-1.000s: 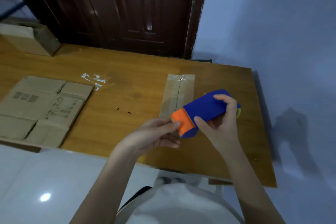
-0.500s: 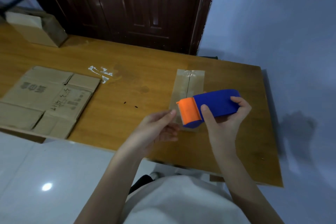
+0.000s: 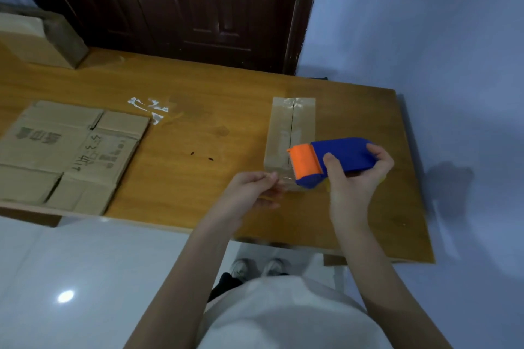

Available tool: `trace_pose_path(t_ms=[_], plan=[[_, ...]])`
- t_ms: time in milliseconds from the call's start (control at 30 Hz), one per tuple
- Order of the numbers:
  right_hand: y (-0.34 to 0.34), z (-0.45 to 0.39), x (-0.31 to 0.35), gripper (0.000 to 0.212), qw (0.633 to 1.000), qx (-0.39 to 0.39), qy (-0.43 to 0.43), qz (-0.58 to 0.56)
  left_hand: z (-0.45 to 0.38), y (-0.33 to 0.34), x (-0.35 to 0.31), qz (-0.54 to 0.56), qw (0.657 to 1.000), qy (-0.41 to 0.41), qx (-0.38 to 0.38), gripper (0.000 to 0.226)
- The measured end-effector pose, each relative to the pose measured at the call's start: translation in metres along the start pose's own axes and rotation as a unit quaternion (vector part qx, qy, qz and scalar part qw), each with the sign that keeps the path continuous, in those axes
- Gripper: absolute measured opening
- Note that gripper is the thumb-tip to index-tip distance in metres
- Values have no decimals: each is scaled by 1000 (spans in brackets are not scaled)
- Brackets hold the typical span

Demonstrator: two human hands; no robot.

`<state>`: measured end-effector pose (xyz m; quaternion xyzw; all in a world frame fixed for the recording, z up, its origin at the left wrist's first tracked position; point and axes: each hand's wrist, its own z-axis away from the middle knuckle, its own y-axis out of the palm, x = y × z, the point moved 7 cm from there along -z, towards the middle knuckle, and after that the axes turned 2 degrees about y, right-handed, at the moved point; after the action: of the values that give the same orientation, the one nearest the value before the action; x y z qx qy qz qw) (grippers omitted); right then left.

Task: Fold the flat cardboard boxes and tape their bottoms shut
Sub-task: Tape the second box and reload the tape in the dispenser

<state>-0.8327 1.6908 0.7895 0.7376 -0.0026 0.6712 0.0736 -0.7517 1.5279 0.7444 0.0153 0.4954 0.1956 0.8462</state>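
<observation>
A small folded cardboard box [image 3: 283,127] stands on the wooden table [image 3: 198,136], its top face showing a taped centre seam. My right hand [image 3: 354,176] grips a blue tape dispenser [image 3: 343,154] with an orange front, held just above the box's near end. Left of the dispenser, my left hand [image 3: 252,193] pinches the free end of clear tape [image 3: 285,180] pulled from it. A flat, unfolded cardboard box [image 3: 65,153] lies at the table's left near edge.
An assembled cardboard box [image 3: 37,39] sits at the far left of the table. Scraps of clear tape [image 3: 150,108] stick to the table top. A dark wooden door [image 3: 184,8] stands behind; a blue wall is on the right. My shoes [image 3: 258,268] show below the table edge.
My left hand has drawn away from the dispenser's orange front to the left, pulling out a short strip of clear tape. The dispenser has levelled out over the box's near end.
</observation>
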Motion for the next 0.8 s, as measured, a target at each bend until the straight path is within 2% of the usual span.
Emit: trace_pose_path(t_ms=[100, 367, 533, 700, 800], plan=[[-2, 0, 0, 59, 1000, -6, 1, -7, -1, 1, -4, -3, 1000, 18, 7, 21], [2, 4, 10, 62, 998, -13, -53, 25, -5, -11, -16, -97, 988, 95, -71, 16], [-1, 0, 11, 62, 997, -36, -63, 17, -10, -14, -15, -72, 993, 78, -55, 11], [9, 10, 6, 61, 996, -47, -71, 12, -18, -16, -11, 26, 995, 35, -89, 14], [12, 13, 1, 60, 996, -57, -66, 7, -23, -16, -12, -65, 989, 51, -123, 22]])
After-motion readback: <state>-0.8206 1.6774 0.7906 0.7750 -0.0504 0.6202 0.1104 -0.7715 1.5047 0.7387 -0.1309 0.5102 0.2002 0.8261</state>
